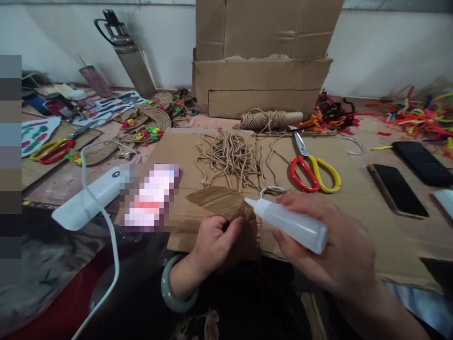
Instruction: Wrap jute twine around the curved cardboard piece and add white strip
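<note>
Held a brown leaf-shaped piece (215, 200) at near centre, above the cardboard sheet (357, 208), clamped by its near edge between thumb and curled fingers of the left hand (215, 240). Gripped a translucent squeeze bottle (293, 224) in the right hand (341, 252), closed around its body; aimed its nozzle (251, 203) left at the piece's right end; could not tell whether touching. Included, just beyond, a heap of cut twine (231, 158); to its right, red-and-yellow scissors (314, 171); farther off, a twine spool (264, 120); far right, two dark phones (401, 190).
</note>
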### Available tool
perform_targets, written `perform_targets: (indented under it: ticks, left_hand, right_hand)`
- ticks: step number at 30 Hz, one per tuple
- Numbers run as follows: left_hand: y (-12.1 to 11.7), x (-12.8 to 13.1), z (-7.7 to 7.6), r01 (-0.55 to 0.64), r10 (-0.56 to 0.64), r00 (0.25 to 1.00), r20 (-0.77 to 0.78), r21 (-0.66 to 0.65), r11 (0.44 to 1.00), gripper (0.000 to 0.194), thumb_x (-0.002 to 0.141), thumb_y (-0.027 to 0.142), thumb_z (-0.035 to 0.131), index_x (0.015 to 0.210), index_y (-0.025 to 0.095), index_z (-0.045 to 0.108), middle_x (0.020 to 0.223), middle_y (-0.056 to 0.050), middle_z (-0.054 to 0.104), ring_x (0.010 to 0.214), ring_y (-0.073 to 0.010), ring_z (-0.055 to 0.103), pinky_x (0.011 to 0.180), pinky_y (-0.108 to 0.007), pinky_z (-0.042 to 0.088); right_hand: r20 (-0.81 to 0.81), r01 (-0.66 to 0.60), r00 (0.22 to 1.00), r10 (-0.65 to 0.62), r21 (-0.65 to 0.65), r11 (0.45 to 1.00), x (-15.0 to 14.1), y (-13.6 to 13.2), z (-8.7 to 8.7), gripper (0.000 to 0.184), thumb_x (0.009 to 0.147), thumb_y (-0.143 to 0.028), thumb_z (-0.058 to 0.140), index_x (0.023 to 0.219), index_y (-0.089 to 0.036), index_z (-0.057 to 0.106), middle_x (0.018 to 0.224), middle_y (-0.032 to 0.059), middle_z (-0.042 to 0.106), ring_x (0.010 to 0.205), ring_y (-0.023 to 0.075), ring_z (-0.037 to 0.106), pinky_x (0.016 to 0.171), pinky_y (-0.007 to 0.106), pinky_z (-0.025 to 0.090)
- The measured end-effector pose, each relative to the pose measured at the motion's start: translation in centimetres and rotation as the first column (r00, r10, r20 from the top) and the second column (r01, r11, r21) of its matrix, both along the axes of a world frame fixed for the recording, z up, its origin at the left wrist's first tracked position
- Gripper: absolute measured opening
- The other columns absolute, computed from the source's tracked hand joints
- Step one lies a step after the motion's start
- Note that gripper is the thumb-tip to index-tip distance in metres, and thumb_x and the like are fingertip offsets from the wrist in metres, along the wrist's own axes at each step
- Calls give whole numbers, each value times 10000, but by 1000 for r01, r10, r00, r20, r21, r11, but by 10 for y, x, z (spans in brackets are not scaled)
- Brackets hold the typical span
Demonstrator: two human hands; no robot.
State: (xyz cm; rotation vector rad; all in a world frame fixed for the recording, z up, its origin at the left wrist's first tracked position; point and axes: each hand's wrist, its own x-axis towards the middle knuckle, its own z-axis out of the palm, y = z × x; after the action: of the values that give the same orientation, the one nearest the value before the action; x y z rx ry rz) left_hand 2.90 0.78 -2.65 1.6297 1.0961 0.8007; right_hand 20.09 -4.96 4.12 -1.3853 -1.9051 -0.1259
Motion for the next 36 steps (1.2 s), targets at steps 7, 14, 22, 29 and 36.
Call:
perform_targets:
  ticks: [7,14,22,29,36]
  left_hand:
    - [-2,-1,-7,-30,33,998,49,-60,998,477,800,397,517,430,188,299,430,58,248,417,-52,238,379,-218,171]
    - [-2,-1,-8,-21,29,996,90,-87,996,461,792,384,532,430,181,331,436,57,259,426,-53,234,382,-217,172]
    - [-3,-2,-10,-31,44,996,81,-153,988,496,798,438,514,422,188,310,418,53,261,420,-57,244,390,-224,180]
    - [0,2,-1,27,-28,999,-16,-67,997,470,791,427,495,427,179,331,431,57,245,423,-54,233,391,-219,171]
    - [-3,4,-4,157,-141,980,141,-107,982,391,776,391,507,475,168,396,459,36,354,460,-74,319,421,-210,273]
  right_hand:
    - [56,-27,998,31,-59,998,6,-9,-4,273,704,-172,625,943,-175,492,860,73,652,802,199,645,725,325,534]
    - [35,-5,999,7,-49,999,4,-9,-3,266,713,-182,621,945,-194,491,855,66,659,785,204,652,711,331,536]
    - [56,-38,998,42,-61,997,5,-11,-2,251,714,-189,612,935,-187,493,836,69,657,762,204,649,722,351,538]
    - [1,-16,1000,16,-1,1000,2,-8,-1,279,725,-179,635,963,-170,490,886,68,647,842,181,636,760,303,533]
    - [-72,-152,986,153,18,988,-16,5,1,304,745,-229,628,1010,-190,486,939,70,654,934,199,628,836,350,530]
